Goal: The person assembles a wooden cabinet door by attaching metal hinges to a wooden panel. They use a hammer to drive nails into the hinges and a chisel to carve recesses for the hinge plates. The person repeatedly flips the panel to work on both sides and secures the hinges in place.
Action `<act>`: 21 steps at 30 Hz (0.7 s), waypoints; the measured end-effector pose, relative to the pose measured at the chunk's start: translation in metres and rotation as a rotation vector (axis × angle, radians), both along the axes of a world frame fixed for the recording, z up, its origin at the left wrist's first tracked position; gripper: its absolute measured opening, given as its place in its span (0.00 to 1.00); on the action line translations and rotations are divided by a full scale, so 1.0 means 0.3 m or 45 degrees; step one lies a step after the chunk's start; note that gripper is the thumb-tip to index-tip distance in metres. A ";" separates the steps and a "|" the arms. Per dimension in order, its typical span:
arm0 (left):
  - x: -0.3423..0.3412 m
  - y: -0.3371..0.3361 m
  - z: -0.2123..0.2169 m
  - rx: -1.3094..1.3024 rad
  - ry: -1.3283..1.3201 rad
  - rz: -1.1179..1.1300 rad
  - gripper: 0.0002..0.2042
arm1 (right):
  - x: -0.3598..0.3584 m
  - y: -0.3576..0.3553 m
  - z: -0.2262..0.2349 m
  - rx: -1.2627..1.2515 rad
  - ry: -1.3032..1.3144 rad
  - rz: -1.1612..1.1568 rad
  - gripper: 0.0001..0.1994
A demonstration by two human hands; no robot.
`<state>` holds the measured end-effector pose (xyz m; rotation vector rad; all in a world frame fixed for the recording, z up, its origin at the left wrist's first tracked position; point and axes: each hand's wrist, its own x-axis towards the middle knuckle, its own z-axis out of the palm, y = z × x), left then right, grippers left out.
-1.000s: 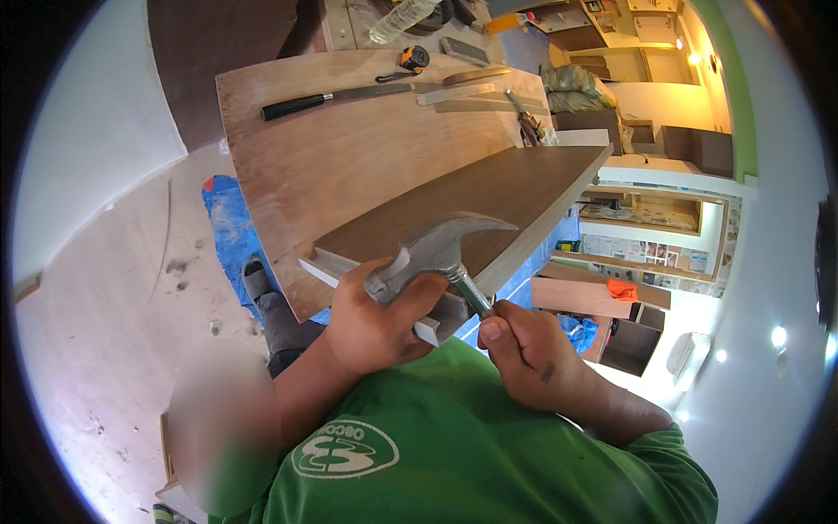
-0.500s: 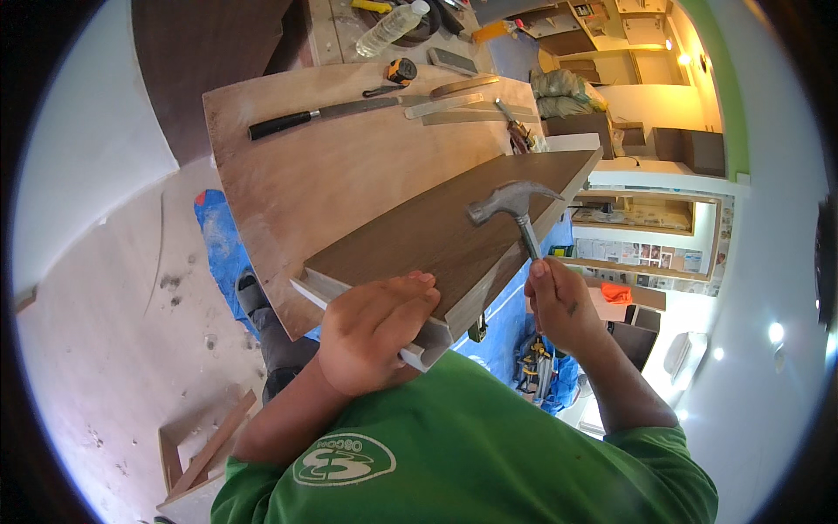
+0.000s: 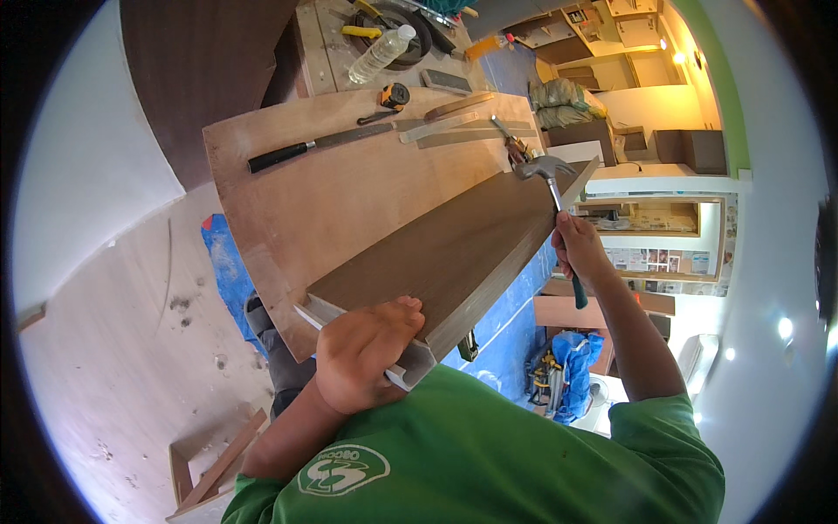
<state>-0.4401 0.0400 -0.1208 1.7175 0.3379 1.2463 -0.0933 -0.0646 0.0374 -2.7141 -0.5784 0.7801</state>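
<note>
Left hand (image 3: 365,356) clamped over the near end of the long dark-brown laminated board (image 3: 454,240), fingers curled round its pale edge strip, pressing it down onto the light plywood worktop (image 3: 305,201). Board lying along the worktop's right edge, long axis running from the near corner by the chest away to the far right corner. Right hand (image 3: 578,249) closed round the green-gripped handle of the steel claw hammer (image 3: 543,168), hammer head raised just over the board's far end, handle slanting down and back to the fist. Hammer head thus up and slightly left of the right hand; far end of the board nearer the right hand, near end held by the left.

Counted: one board, one hammer, two hands. Along the worktop's far edge, left to right: one black-handled long flat blade (image 3: 319,146), one yellow tape measure (image 3: 394,94), a few pale wooden strips (image 3: 454,122). Beyond the far edge, one clear plastic bottle (image 3: 380,54).
</note>
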 end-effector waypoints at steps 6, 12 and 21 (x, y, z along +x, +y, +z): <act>0.008 -0.017 -0.008 0.037 0.010 0.007 0.20 | 0.212 -0.019 -0.028 0.067 -0.095 -0.055 0.29; 0.010 -0.028 -0.021 0.032 -0.041 0.028 0.20 | 0.377 -0.001 -0.037 0.170 -0.056 -0.125 0.27; -0.005 -0.043 -0.006 0.042 0.000 -0.028 0.20 | 0.609 -0.118 -0.105 0.592 -0.116 -0.440 0.27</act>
